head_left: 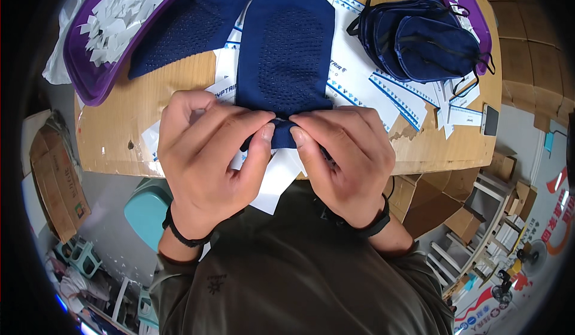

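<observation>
A navy sock (286, 47) with small raised grip dots lies flat in front of me, its rounded end pointing away. My left hand (218, 155) pinches the near end of the sock between thumb and forefinger. Just beside it, my right hand (344, 155) grips the same near end in the same way. The thumbs are close together, and a short folded band of the fabric shows below the fingertips. Behind and to the left lies more navy dotted fabric (191, 26). White printed sheets (353, 95) with blue borders lie under the sock.
At the far left a purple tray (78, 77) holds many white slips (123, 20). Navy eye masks (434, 47) with black straps are stacked at the right, near another purple tray (486, 32). The wooden table's (114, 149) near edge curves in front of me. A teal stool (147, 209) stands below left.
</observation>
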The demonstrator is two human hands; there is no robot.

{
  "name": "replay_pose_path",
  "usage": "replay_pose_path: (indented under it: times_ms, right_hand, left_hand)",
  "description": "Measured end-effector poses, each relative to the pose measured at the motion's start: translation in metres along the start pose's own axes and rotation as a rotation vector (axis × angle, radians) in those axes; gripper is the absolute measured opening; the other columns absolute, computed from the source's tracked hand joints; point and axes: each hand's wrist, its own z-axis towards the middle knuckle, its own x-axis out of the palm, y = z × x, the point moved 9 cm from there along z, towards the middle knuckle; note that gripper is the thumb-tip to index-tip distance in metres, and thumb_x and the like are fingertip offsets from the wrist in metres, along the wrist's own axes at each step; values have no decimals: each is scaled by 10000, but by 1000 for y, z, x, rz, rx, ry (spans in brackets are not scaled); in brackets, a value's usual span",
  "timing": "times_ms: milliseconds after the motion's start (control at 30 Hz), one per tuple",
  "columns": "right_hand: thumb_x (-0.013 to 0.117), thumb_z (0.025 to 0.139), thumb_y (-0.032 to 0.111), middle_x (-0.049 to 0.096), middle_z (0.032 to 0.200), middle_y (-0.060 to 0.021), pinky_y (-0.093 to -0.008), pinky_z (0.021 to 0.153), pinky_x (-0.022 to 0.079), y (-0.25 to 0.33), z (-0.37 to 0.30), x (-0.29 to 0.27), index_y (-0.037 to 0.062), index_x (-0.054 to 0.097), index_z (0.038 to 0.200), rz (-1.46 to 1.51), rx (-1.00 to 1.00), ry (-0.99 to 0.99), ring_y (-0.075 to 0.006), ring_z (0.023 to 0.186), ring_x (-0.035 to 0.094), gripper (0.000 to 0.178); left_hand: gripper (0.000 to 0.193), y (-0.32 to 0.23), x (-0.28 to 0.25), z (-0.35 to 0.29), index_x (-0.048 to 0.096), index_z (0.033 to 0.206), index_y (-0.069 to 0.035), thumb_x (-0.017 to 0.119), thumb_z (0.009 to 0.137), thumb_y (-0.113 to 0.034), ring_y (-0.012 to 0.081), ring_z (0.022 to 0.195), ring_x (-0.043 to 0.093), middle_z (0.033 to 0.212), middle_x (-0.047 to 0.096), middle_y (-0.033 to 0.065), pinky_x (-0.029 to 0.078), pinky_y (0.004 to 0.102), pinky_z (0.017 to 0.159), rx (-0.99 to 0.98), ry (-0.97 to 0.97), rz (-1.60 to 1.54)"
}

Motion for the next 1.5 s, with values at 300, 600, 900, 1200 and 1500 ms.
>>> replay_pose_path:
  times_ms: [300,600,900,1200,1500]
  right_hand:
    - [822,626,41,656,863,-12,-330,642,500,-3,-2,-8,95,751,898,109,-43,-91,-216,757,599,286]
    - [807,655,48,592,742,-16,-329,582,457,-7,3,-5,103,730,869,79,29,-62,-220,675,562,234]
    - [790,688,49,585,730,-26,-331,578,444,-8,3,-3,95,718,876,58,37,-73,-228,663,556,207]
    - [811,677,53,656,817,-27,-307,585,484,-15,-2,-8,94,738,900,138,103,-93,-209,656,622,238]
    - [793,703,159,679,968,-25,-445,917,475,-2,0,0,105,725,1020,-19,-7,31,-234,895,640,329]
  left_hand:
    - [164,1,0,-3,715,820,-57,691,663,-17,254,809,531,809,661,50,448,338,713,-26,-14,-29]
    - [321,-12,-4,-13,742,838,-107,673,587,80,252,831,547,947,734,10,457,319,702,161,-56,-54]
    - [356,-15,-2,-7,756,920,-92,769,570,-28,237,760,542,903,727,34,447,317,697,192,-11,5]
    - [353,-6,-5,-10,770,899,-107,779,550,-51,185,620,464,835,699,-11,382,302,573,146,-87,-77]
    - [281,-3,0,2,754,944,-61,757,664,-41,205,604,540,832,710,46,420,318,596,90,-29,-95]
